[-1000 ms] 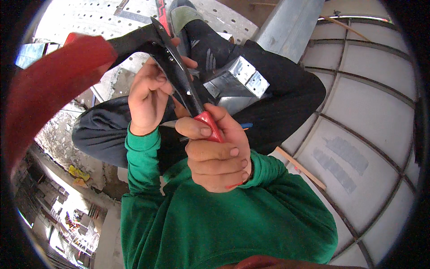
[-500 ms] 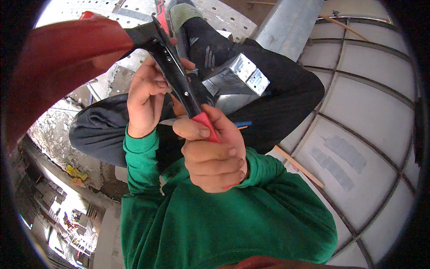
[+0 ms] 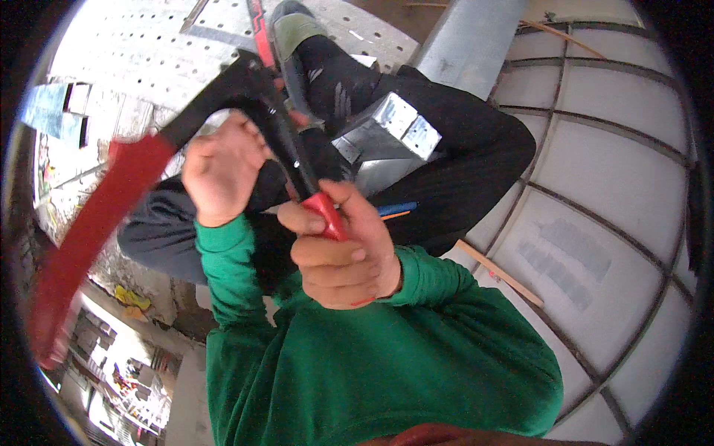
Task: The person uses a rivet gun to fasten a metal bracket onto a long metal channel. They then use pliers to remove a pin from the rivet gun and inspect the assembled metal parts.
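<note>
My right hand (image 3: 342,253) is wrapped round one red grip of a two-handled hand riveter (image 3: 279,126) with a black metal body. Its other long red handle (image 3: 111,223) swings out to the left, well apart from the first, and is smeared by motion. Close behind the black body is my left hand (image 3: 223,167), palm showing and fingers loosely spread; some fingertips are hidden by the tool. Beyond my right hand, a bent galvanized metal channel (image 3: 398,123) rests by my crossed legs. A blue pen-like thing (image 3: 398,208) lies against my dark trousers.
A perforated metal plank (image 3: 364,30) spreads out at the far side. Another long metal channel (image 3: 468,48) runs off at the far right. White panels in a dark grid (image 3: 625,119) fill the right side, with a wooden strip (image 3: 498,271) along them.
The free red handle has swung down and away from the other grip, so the riveter is spread wider. My left hand has moved slightly left and opened out.
</note>
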Available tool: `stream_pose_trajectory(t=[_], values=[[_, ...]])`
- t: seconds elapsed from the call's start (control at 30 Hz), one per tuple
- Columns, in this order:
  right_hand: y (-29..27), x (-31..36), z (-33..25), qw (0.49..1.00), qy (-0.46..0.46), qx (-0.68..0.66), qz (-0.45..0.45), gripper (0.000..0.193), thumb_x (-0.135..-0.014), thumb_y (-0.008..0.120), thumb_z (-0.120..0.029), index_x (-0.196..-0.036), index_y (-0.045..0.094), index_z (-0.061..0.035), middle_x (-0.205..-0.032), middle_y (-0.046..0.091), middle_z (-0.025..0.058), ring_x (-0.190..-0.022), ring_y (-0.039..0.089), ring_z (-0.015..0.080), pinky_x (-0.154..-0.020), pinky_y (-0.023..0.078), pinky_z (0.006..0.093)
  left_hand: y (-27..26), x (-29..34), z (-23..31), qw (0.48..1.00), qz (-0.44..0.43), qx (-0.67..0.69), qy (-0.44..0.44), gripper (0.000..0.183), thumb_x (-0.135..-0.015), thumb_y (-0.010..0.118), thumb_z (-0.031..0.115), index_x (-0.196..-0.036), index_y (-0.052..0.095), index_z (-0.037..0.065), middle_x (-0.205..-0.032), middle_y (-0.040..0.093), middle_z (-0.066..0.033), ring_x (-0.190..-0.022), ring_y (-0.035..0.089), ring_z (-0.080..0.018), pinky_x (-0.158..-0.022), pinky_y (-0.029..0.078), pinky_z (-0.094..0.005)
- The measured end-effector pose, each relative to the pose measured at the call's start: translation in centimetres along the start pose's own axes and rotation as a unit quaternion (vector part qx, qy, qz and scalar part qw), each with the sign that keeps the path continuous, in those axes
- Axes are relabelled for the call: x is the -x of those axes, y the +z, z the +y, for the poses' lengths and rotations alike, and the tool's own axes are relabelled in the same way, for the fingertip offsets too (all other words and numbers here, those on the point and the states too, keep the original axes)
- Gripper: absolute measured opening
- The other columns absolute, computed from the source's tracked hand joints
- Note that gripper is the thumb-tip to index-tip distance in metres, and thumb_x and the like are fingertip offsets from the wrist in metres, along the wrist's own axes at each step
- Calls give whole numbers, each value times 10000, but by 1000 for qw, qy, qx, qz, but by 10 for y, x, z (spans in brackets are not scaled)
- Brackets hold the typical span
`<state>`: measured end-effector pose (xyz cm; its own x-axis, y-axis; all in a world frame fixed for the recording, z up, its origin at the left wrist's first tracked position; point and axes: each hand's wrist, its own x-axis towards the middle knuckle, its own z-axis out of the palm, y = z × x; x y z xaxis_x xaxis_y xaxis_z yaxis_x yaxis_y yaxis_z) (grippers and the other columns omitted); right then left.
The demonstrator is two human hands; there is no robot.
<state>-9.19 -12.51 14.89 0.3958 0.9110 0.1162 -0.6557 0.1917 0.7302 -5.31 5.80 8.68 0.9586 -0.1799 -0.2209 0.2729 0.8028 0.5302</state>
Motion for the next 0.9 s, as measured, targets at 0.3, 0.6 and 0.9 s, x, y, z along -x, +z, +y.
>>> stream_pose_trajectory(t=[0.3,0.6,0.9], values=[[-23,48,-12,637,-51,685,348,407,-1007,404,-473,-844,435,-102,-495,427,24,-306,404,147,-288,290,268,-25,47,18,959,10,-260,-109,836,-836,665,535,-1368,360,-34,-1212,565,-255,-736,654,-303,-541,544,-325],[57,100,-5,267,-2,948,171,570,-898,660,-324,-1297,472,36,-987,633,170,-879,642,322,-791,511,387,-42,118,-6,966,224,-130,11,307,-1000,513,302,-1206,479,77,-938,621,-80,-408,405,-97,-328,285,-206],[118,98,-90,-88,-407,875,247,907,-664,878,-341,-1384,440,-6,-1199,610,216,-1084,623,310,-913,494,392,-76,136,-1,993,32,61,95,539,-1004,436,448,-1336,423,25,-929,640,-220,-324,361,-90,-282,288,-233]])
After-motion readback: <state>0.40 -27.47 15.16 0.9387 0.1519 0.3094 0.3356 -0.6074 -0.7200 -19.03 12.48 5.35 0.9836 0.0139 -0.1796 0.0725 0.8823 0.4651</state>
